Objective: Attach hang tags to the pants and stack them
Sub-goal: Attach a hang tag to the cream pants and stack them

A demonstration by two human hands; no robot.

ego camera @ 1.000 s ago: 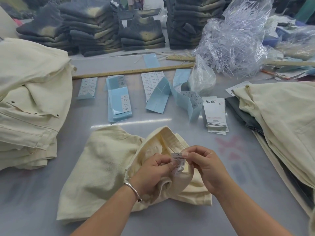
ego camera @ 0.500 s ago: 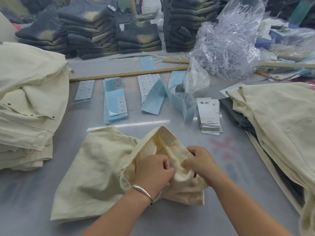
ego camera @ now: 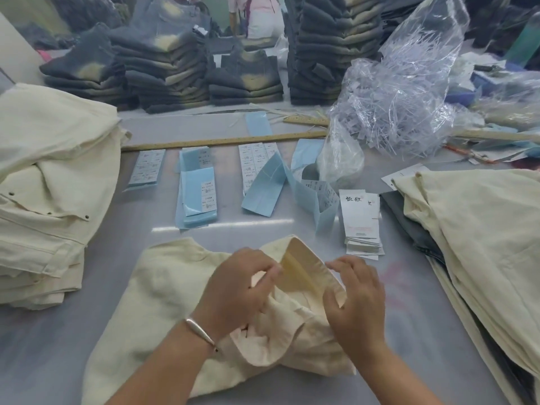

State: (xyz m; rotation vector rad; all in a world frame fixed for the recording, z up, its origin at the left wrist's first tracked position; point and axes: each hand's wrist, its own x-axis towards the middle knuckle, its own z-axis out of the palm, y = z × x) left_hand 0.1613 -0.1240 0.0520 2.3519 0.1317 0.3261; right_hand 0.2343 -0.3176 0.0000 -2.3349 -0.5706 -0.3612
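A cream pair of pants [ego camera: 163,287] lies folded on the grey table in front of me, its waistband bunched up and standing open. My left hand [ego camera: 239,285], with a silver bracelet on its wrist, curls its fingers over the left side of the waistband opening and holds the fabric. On the right side of the opening, my right hand [ego camera: 356,299] arches over the waistband with fingers loosely spread and the thumb against the cloth. A stack of white hang tags [ego camera: 362,220] sits just beyond the pants to the right. No tag is visible in either hand.
Folded cream pants are stacked at the left [ego camera: 52,185], and more lie piled at the right [ego camera: 482,229]. Blue sticker sheets [ego camera: 198,188], a wooden ruler [ego camera: 222,140] and a plastic bag of fasteners [ego camera: 394,106] lie further back. Dark jeans stacks [ego camera: 163,62] line the far edge.
A second ago both hands pinched a small sewn-in label at the waistband. They let it go, pushed into the fabric, and have moved apart to the sides of the opening.
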